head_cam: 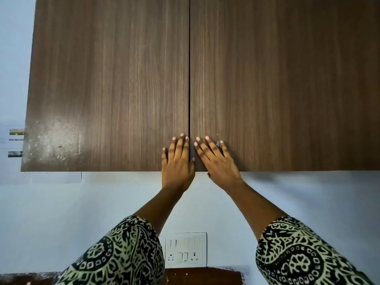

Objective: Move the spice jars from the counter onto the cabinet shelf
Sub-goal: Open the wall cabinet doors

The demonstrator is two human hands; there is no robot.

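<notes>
1. The cabinet (107, 79) hangs on a pale wall (61, 212). Its left door (123, 48) and right door (287, 79) are both closed and meet at a thin vertical seam in the middle.
2. The left hand (177, 163) lies flat on the lower inner corner of the left door, just beside the seam. Its fingers (181, 145) are straight, point upward and hold nothing.
3. The right hand (216, 161) lies flat on the lower inner corner of the right door, just across the seam. Its fingers (211, 147) are straight and slightly spread, angled up and to the left, and hold nothing. Its thumb sits at the door's bottom edge; whether it hooks under the edge cannot be told.
4. The two hands are near each other but do not touch.
5. Both forearms rise from patterned black-and-cream sleeves (115, 254).
6. The shelf is hidden behind the closed doors. The spice jars are out of view.
7. A white switch plate (186, 250) is fixed to the wall below the cabinet, between the forearms.
8. The lower left corner of the left door carries a worn pale patch (53, 140).
</notes>
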